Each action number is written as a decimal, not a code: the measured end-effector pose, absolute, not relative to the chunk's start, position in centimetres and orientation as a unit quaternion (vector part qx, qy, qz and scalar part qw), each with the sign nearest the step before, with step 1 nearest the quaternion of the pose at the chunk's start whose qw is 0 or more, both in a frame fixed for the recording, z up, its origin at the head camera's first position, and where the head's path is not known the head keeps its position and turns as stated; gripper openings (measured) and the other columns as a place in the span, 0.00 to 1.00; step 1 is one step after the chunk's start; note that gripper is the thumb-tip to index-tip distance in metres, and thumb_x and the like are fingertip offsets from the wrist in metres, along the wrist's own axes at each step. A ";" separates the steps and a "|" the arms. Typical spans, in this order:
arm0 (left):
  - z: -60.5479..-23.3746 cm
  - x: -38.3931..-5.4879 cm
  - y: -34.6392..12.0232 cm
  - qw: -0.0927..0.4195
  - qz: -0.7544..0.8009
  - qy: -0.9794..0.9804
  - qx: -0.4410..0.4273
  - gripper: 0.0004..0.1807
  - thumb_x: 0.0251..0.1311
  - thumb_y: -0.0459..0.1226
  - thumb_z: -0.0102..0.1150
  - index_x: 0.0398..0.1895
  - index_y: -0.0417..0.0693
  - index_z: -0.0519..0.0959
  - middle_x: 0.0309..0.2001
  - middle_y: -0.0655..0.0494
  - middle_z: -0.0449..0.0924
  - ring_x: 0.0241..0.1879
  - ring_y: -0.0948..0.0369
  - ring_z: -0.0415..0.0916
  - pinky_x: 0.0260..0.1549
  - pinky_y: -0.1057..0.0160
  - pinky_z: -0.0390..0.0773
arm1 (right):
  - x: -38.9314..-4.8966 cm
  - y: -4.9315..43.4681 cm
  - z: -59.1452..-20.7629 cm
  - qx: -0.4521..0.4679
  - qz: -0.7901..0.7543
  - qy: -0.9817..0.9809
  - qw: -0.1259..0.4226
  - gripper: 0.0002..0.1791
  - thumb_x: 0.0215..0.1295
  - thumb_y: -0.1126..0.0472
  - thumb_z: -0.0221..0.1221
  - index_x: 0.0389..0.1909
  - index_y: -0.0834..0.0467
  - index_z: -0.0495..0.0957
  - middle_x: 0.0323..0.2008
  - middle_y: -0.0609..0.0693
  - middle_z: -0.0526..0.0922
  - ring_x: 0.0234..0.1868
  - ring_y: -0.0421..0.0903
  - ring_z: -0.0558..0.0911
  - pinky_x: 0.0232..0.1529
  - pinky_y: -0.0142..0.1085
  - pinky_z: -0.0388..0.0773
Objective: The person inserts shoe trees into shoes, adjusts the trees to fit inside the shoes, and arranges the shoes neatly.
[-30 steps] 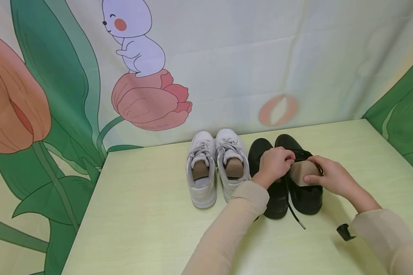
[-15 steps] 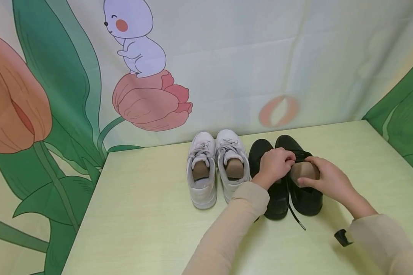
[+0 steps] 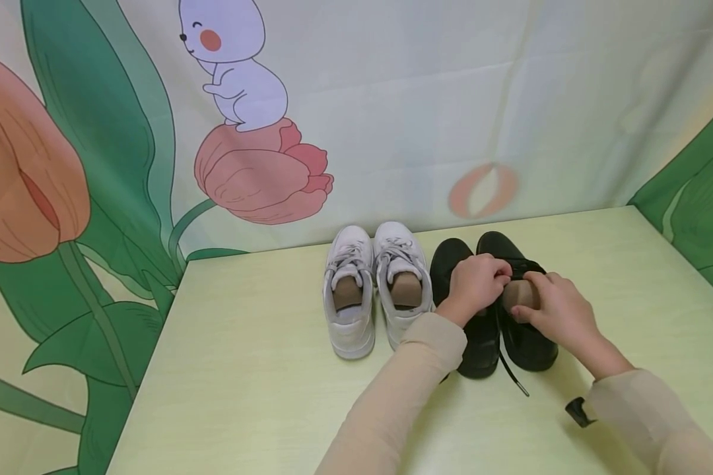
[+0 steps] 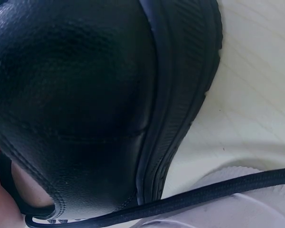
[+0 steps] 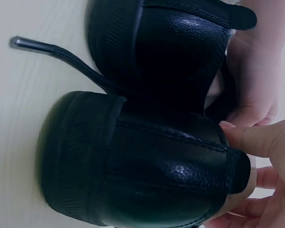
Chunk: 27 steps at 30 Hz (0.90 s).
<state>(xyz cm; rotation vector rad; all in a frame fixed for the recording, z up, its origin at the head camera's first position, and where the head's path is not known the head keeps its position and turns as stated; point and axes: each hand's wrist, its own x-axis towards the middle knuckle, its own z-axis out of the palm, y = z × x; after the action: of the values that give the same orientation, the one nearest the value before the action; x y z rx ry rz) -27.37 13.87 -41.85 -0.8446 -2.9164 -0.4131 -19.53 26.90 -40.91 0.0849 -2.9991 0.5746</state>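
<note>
A pair of black lace-up shoes stands on the table, toes toward the back. The right black shoe [image 3: 531, 346] has a tan block-like insert [image 3: 514, 300] deep in its opening. My right hand [image 3: 561, 310] holds that insert between thumb and fingers at the shoe's collar. Reaching across the left black shoe [image 3: 478, 349], my left hand [image 3: 478, 280] pinches the right shoe near its tongue and laces; exactly which part is hidden. In the right wrist view, the thumb [image 5: 256, 138] touches the heel collar of the black shoe [image 5: 171, 171]. A loose black lace [image 3: 513, 376] trails behind.
A white sneaker pair [image 3: 350, 336] stands left of the black shoes, each with a brown insert [image 3: 407, 290] inside. A printed cloth backdrop [image 3: 386, 132] rises behind the pale table [image 3: 243, 369]. Something black [image 3: 579, 412] hangs at the right sleeve.
The tan insert has sunk deeper into the right black shoe. My right hand has moved slightly left along with it, while my left hand keeps its place.
</note>
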 end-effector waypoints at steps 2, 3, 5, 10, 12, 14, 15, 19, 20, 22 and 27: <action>-41.8 -27.4 13.9 0.035 -0.133 -0.952 -0.273 0.07 0.58 0.47 0.51 0.35 0.69 0.79 0.33 0.70 0.75 0.30 0.70 0.72 0.28 0.74 0.71 | -19.6 26.8 -41.0 0.026 0.183 -0.982 0.045 0.31 0.49 0.53 0.62 0.52 0.65 0.67 0.41 0.67 0.72 0.40 0.63 0.71 0.27 0.51 0.71; -41.8 -27.4 13.9 0.034 -0.132 -0.953 -0.272 0.07 0.58 0.47 0.51 0.35 0.69 0.79 0.34 0.70 0.75 0.30 0.70 0.72 0.28 0.74 0.71 | -19.6 26.7 -41.0 0.024 0.180 -0.982 0.046 0.31 0.49 0.53 0.62 0.52 0.65 0.67 0.41 0.67 0.71 0.41 0.63 0.71 0.27 0.52 0.71; -41.7 -27.4 13.9 0.030 -0.130 -0.953 -0.270 0.07 0.58 0.47 0.51 0.35 0.69 0.79 0.34 0.70 0.75 0.31 0.70 0.72 0.28 0.74 0.71 | -19.6 26.6 -41.1 0.022 0.175 -0.983 0.048 0.31 0.50 0.53 0.62 0.52 0.66 0.66 0.42 0.67 0.71 0.42 0.64 0.70 0.28 0.53 0.71; -41.7 -27.5 13.9 0.023 -0.127 -0.955 -0.269 0.08 0.58 0.48 0.51 0.37 0.70 0.79 0.36 0.70 0.75 0.32 0.70 0.73 0.28 0.74 0.71 | -19.5 26.3 -41.2 0.019 0.169 -0.984 0.050 0.32 0.50 0.54 0.62 0.54 0.66 0.65 0.43 0.68 0.70 0.43 0.64 0.70 0.29 0.55 0.71; -41.7 -27.5 13.9 0.021 -0.126 -0.955 -0.268 0.08 0.58 0.48 0.51 0.37 0.70 0.79 0.36 0.70 0.75 0.32 0.70 0.73 0.28 0.73 0.72 | -19.5 26.2 -41.2 0.019 0.169 -0.984 0.054 0.32 0.50 0.54 0.62 0.54 0.67 0.65 0.43 0.68 0.70 0.43 0.64 0.70 0.29 0.55 0.71; -41.7 -27.5 13.9 0.021 -0.123 -0.956 -0.267 0.08 0.58 0.48 0.51 0.37 0.70 0.79 0.36 0.70 0.75 0.32 0.69 0.73 0.27 0.73 0.72 | -19.5 26.2 -41.3 0.018 0.170 -0.984 0.057 0.32 0.50 0.54 0.62 0.54 0.67 0.65 0.43 0.68 0.70 0.43 0.64 0.69 0.29 0.55 0.71; -41.7 -27.6 13.9 0.022 -0.123 -0.956 -0.267 0.07 0.58 0.48 0.51 0.36 0.70 0.79 0.36 0.70 0.75 0.32 0.69 0.73 0.27 0.73 0.71 | -19.5 26.1 -41.3 0.018 0.170 -0.983 0.059 0.32 0.50 0.54 0.62 0.54 0.67 0.65 0.43 0.68 0.70 0.42 0.64 0.69 0.29 0.54 0.71; -41.6 -27.5 13.9 0.019 -0.124 -0.955 -0.267 0.08 0.58 0.48 0.51 0.36 0.70 0.79 0.36 0.70 0.75 0.32 0.69 0.73 0.27 0.73 0.71 | -19.5 26.1 -41.6 0.014 0.171 -0.983 0.068 0.32 0.50 0.53 0.62 0.54 0.66 0.65 0.43 0.67 0.70 0.43 0.64 0.69 0.29 0.55 0.71; -41.6 -27.5 13.9 0.018 -0.124 -0.955 -0.267 0.08 0.58 0.48 0.51 0.36 0.70 0.79 0.36 0.70 0.75 0.32 0.69 0.73 0.27 0.73 0.71 | -19.4 26.2 -41.7 0.013 0.171 -0.983 0.069 0.32 0.50 0.53 0.62 0.54 0.65 0.65 0.44 0.67 0.70 0.44 0.64 0.69 0.29 0.55 0.70; -41.5 -27.5 13.9 0.019 -0.124 -0.955 -0.268 0.07 0.58 0.48 0.51 0.36 0.70 0.79 0.36 0.71 0.76 0.32 0.69 0.73 0.27 0.73 0.71 | -19.5 26.2 -42.0 0.012 0.172 -0.982 0.074 0.32 0.50 0.53 0.62 0.53 0.65 0.65 0.44 0.67 0.70 0.43 0.64 0.70 0.29 0.56 0.70; -41.5 -27.3 13.9 0.019 -0.127 -0.953 -0.274 0.07 0.57 0.48 0.52 0.35 0.69 0.79 0.36 0.71 0.76 0.31 0.70 0.73 0.26 0.73 0.71 | -19.5 26.6 -42.8 0.006 0.173 -0.982 0.080 0.31 0.50 0.53 0.62 0.52 0.65 0.65 0.43 0.68 0.71 0.41 0.64 0.72 0.30 0.56 0.70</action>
<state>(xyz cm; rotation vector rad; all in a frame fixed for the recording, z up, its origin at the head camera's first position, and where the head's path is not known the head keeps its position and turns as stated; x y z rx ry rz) -27.30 13.92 -41.46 -0.8490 -2.9583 -0.3941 -19.50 26.63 -42.83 0.0169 -2.9365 0.5183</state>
